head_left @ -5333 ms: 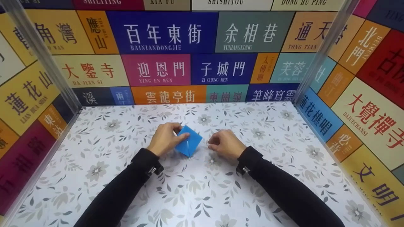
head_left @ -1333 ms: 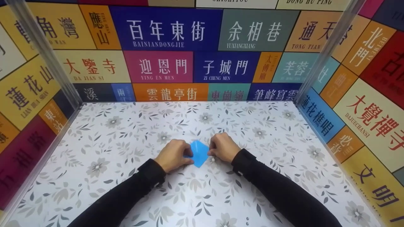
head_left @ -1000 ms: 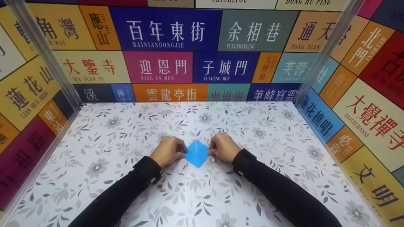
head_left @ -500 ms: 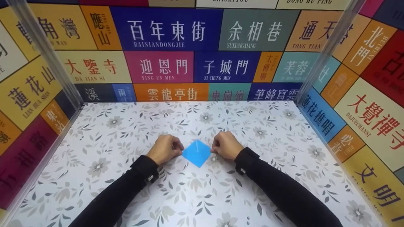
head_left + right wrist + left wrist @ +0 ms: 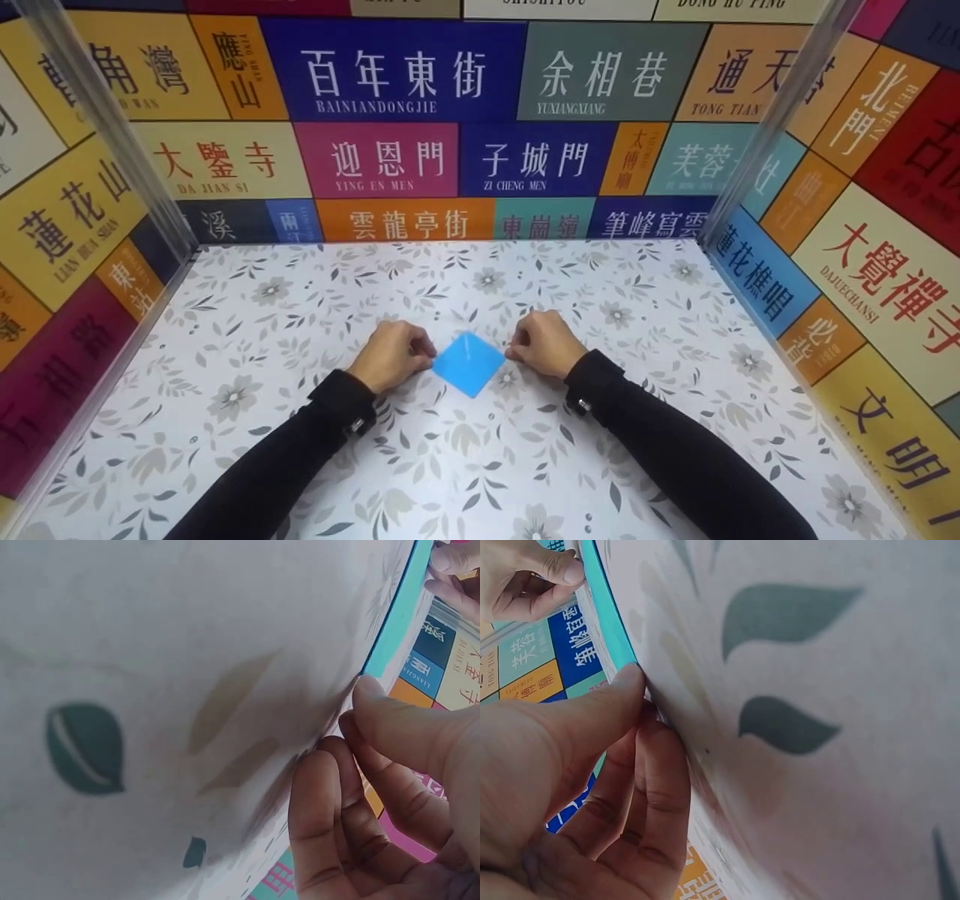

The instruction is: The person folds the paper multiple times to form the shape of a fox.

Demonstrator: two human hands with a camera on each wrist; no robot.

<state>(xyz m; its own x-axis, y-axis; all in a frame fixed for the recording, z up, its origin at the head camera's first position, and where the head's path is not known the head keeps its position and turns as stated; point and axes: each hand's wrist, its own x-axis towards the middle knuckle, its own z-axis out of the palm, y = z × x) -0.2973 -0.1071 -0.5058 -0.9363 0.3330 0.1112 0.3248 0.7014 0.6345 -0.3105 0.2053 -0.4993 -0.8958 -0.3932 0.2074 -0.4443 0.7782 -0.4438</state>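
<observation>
A small diamond of blue paper [image 5: 469,365], folded by the look of a crease near its top corner, lies at the middle of the flower-patterned table. At its left corner my left hand [image 5: 392,355] pinches the paper between thumb and fingers. My right hand [image 5: 547,345] does the same at the right corner. From the left wrist, the paper [image 5: 613,626] appears as a thin blue strip running from my left thumb tip to the other hand. The right wrist view shows the strip [image 5: 397,615] ending at my right thumb [image 5: 397,709], with the fingers curled under it.
The white table [image 5: 270,465] carries grey leaves and flowers. A wall of coloured sign panels [image 5: 390,67] closes off the back, and similar panels [image 5: 862,262] stand on the right and left. Clear corner strips [image 5: 161,187] join the walls.
Held raised in my left hand at first, the paper now lies lower on the table. My left hand has slid out to its left corner, and my right hand has come to the right corner.
</observation>
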